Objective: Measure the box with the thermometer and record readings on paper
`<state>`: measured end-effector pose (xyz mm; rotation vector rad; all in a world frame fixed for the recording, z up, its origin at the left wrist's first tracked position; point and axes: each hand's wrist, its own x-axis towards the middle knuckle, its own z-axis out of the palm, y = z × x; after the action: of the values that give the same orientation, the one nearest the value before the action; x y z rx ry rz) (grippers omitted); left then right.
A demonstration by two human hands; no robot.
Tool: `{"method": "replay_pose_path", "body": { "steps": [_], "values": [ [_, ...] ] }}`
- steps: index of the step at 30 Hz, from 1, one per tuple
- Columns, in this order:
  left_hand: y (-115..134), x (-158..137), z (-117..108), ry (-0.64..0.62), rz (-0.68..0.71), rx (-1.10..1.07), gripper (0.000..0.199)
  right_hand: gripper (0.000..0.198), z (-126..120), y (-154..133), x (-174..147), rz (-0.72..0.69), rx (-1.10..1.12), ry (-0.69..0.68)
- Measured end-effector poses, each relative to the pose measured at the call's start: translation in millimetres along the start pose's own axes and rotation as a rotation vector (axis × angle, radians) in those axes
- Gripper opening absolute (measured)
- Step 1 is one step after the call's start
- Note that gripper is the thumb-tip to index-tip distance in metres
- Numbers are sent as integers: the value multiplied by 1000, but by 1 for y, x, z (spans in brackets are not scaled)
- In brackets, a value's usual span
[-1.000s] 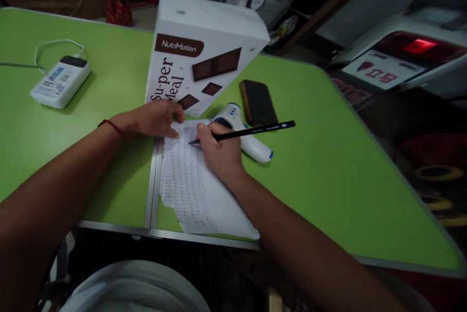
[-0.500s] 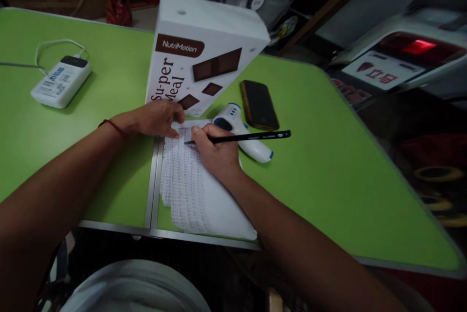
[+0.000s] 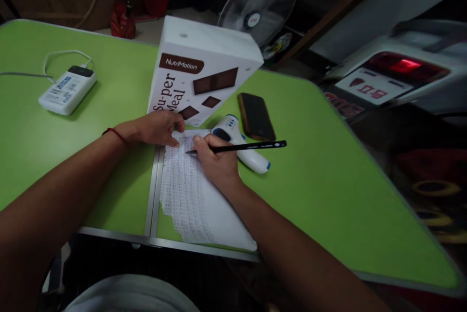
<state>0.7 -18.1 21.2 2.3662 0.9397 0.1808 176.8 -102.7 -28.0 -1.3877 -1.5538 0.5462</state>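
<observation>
Paper (image 3: 213, 207) bears script (image 3: 186, 188) too small to read.

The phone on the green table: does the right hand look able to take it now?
Probably not: the right hand holds the black pencil, and the gun-shaped white device lies between this hand and the phone.

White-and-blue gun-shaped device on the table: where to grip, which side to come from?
Probably the free handle, from the picture's right, fingers across its width. It's slim and points right and toward the wearer. The wider head sits close to the right hand, and the black pencil crosses in front of the device's middle.
</observation>
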Motion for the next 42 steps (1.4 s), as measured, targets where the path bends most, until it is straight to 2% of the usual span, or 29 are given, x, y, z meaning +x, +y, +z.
{"method": "replay_pose_path", "body": {
  "steps": [8, 13, 17, 21, 24, 28, 32, 34, 36, 39, 42],
  "values": [
    [2, 0, 0, -12, -25, -32, 35, 42, -1, -1, 1, -27, -38, -6],
    [2, 0, 0, -13, -25, -13, 38, 43, 0, -1, 0, 32, -1, 31],
    [0, 1, 1, -11, -41, -18, 39, 42, 0, -1, 0, 26, -12, 26],
    [-5, 2, 3, 18, 19, -38, 35, 39, -2, 0, 1, 60, 11, 21],
    [-8, 3, 4, 28, 56, -42, 36, 41, -2, 2, 1, 40, -25, 29],
    [-9, 2, 3, 17, 22, -48, 37, 44, -2, 4, 2, 31, -70, -3],
    [-9, 1, 4, 26, 73, -33, 33, 36, -9, 2, 4, -96, -82, -34],
    [-7, 0, 7, 112, 136, 37, 20, 22, -18, 0, 6, -247, -81, -92],
    [-2, -1, 11, 315, 207, 126, 9, 14, -27, 0, 7, -412, -137, -185],
    [3, -2, 13, 737, 354, 244, 16, 24, -37, 4, 8, -520, -332, -338],
    [-5, -3, 6, 1053, 475, 281, 18, 41, -41, 5, 8, -552, -504, -457]
  ]
}}
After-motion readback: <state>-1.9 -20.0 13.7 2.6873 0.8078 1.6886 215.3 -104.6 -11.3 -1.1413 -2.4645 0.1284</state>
